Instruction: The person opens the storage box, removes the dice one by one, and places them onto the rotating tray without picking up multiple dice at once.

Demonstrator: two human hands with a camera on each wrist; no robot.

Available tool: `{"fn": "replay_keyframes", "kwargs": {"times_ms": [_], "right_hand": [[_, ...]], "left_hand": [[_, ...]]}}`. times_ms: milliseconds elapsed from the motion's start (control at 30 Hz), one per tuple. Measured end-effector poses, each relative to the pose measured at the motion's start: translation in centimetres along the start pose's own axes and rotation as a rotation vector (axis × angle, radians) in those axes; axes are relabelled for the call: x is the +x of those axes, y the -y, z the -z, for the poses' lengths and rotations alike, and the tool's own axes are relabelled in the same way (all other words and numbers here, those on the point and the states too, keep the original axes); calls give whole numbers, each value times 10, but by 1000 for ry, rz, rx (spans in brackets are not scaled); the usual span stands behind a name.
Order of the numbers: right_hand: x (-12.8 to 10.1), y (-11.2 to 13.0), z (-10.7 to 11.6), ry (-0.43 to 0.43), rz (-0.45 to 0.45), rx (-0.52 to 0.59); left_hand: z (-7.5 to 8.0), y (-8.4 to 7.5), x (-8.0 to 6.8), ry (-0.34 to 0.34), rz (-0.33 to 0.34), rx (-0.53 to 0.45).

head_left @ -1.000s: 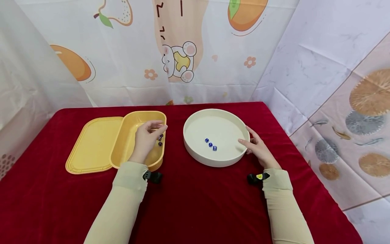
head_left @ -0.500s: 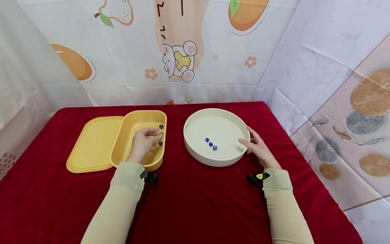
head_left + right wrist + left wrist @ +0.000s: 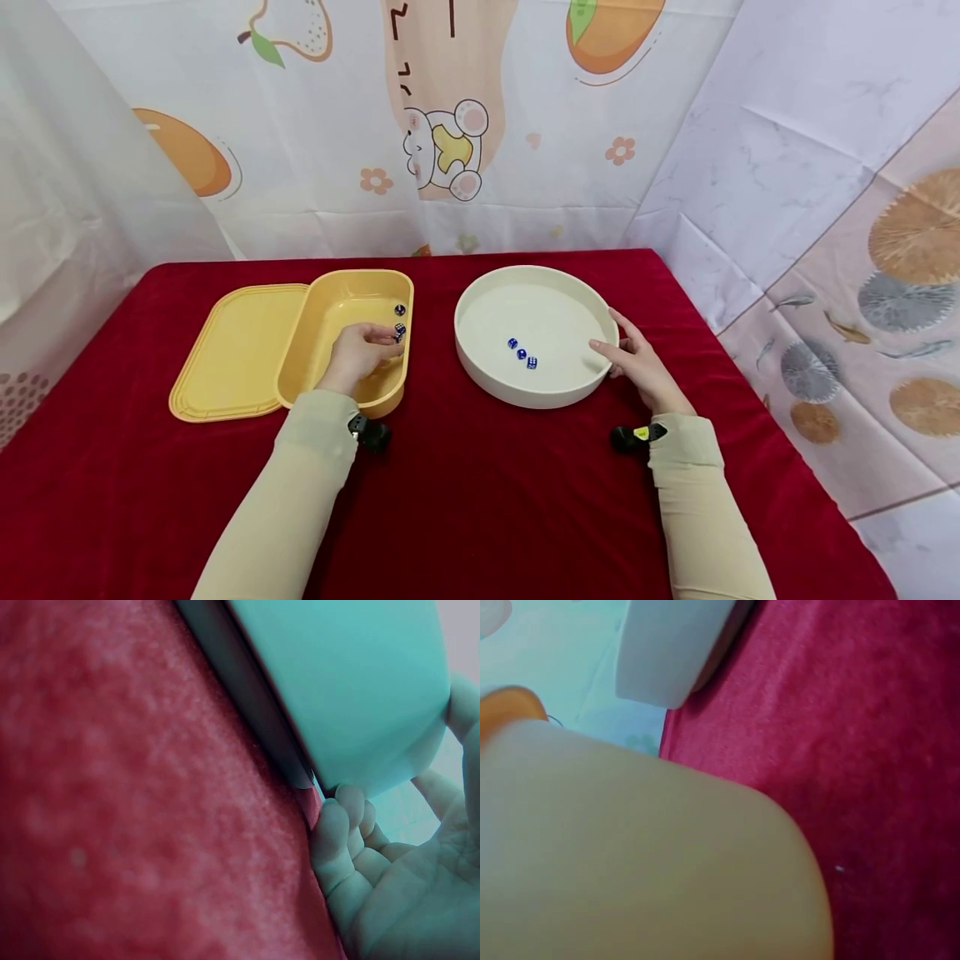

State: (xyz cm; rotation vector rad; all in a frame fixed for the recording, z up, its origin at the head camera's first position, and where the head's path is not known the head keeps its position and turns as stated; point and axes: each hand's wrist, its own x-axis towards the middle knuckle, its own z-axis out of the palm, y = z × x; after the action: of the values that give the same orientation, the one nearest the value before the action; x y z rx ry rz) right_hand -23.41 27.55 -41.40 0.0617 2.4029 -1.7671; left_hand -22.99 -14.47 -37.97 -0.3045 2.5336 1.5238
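Observation:
My left hand (image 3: 362, 352) is down inside the yellow box (image 3: 324, 310), its curled fingertips closing on a dark die (image 3: 400, 331) by the box's right wall. Another dark die (image 3: 400, 310) lies just beyond it. My right hand (image 3: 636, 360) grips the right rim of the round white tray (image 3: 525, 397), thumb over the edge. In the right wrist view its fingers (image 3: 336, 825) curl against the tray's outer wall (image 3: 352, 690). Three blue dice (image 3: 522, 353) lie in a row on the tray floor. The left wrist view shows only the box wall (image 3: 630, 855), not the hand.
The yellow lid (image 3: 232, 350) lies flat to the left of the box. Everything sits on a red cloth (image 3: 487, 500) over the table. Printed curtains hang close behind and to both sides. The white tray (image 3: 675, 652) shows at the top of the left wrist view.
My left hand has come down from above the box's right edge to the dice inside it. The right hand and the tray have stayed put.

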Motion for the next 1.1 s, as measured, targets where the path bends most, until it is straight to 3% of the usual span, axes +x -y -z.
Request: {"fn": "replay_keyframes", "kwargs": {"times_ms": [300,667,1100], "right_hand": [[0,0,1,-1,-2,-1],[0,0,1,2,7,-18],[-2,1,0,3,15,-17]], "left_hand": [[-3,0,0,59,56,22],[-3,-1,-1,79,36,170],[-4,2,-1,38,11,206]]}}
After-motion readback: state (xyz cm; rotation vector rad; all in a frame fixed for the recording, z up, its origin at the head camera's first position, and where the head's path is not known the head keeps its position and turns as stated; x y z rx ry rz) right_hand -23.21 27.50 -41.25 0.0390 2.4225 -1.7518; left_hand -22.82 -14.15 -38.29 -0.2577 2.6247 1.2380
